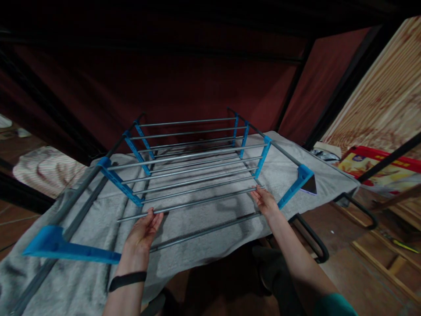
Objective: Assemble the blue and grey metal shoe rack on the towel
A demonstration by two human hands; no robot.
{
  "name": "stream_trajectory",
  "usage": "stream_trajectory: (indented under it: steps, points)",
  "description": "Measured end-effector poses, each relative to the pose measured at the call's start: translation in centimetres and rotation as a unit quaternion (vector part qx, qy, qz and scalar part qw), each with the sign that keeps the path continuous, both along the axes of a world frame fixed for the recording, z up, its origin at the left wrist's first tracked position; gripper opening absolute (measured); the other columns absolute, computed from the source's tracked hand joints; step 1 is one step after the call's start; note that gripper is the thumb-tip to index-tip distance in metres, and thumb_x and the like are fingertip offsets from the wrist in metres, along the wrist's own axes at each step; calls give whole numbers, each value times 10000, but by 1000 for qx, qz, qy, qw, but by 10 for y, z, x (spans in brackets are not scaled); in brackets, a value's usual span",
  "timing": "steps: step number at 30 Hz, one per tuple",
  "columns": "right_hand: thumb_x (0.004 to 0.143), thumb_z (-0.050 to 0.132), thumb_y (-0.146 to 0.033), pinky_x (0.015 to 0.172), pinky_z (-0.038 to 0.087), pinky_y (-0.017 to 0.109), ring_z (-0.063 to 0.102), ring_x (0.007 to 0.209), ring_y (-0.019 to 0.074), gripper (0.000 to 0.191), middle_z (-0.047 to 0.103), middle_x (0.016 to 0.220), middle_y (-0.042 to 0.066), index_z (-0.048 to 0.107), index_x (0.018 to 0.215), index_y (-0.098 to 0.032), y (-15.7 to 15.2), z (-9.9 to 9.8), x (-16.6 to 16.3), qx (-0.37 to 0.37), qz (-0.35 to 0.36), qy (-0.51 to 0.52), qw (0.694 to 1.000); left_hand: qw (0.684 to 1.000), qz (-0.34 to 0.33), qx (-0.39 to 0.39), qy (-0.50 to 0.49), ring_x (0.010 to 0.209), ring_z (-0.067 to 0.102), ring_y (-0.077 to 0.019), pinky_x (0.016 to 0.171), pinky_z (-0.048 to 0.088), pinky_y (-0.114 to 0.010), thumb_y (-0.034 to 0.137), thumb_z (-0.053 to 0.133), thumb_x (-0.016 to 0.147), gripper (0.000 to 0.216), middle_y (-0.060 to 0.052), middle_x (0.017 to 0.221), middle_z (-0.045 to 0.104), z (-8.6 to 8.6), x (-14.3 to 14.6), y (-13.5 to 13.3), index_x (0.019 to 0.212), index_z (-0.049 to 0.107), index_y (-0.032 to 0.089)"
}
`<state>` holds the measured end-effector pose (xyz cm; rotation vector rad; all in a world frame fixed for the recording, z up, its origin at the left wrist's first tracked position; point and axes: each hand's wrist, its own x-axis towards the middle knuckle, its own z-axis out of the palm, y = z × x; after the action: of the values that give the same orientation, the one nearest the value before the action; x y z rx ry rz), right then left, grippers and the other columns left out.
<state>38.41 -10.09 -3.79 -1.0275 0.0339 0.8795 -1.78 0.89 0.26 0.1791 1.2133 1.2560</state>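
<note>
A rack of grey metal rods and bright blue plastic brackets (122, 184) lies on a grey blanket (204, 237). My left hand (144, 228) is closed on the left part of a loose-looking metal rod (204, 201), thumb on top. Near that rod's right end, my right hand (264, 199) grips it too. The rod's left tip sticks out past my left fingers. It is held level in front of the rack's fixed rods. Nearer to me, another rod (204, 232) runs between the two front brackets, its left end behind my left forearm.
Dark metal posts and reddish-brown panels (204, 87) stand behind and around the blanket. At right are a colourful box (378, 169), wooden frames (388, 272) on the tiled floor, and black bent metal handles (315, 241). Striped cloth (48, 171) lies at left.
</note>
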Motion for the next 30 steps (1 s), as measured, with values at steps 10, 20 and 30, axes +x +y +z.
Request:
stream_trajectory:
  steps: [10, 20, 30]
  points:
    - [863, 654, -37, 703, 627, 213, 676, 612, 77, 202, 688, 680, -33, 591, 745, -189, 0, -1, 1, 10, -8, 4, 1000, 1000, -14, 8, -11, 631, 686, -104, 608, 644, -233, -22, 491, 922, 247, -18, 720, 668, 2, -1, -1, 769, 629, 115]
    - [870, 583, 2, 742, 619, 225, 710, 701, 94, 216, 730, 762, 6, 602, 766, -186, 2, -3, 1, 13, 4, 0, 1000, 1000, -17, -5, -19, 608, 666, -96, 614, 647, -239, -9, 486, 934, 234, -18, 683, 646, 3, 2, -3, 790, 634, 103]
    - [820, 700, -43, 755, 624, 237, 708, 687, 98, 225, 735, 762, -3, 580, 696, -187, 2, -5, 0, 12, -3, -8, 1000, 1000, 3, 5, -19, 607, 675, -99, 614, 651, -254, -45, 500, 905, 264, 1, 655, 642, 8, 6, -5, 710, 575, 116]
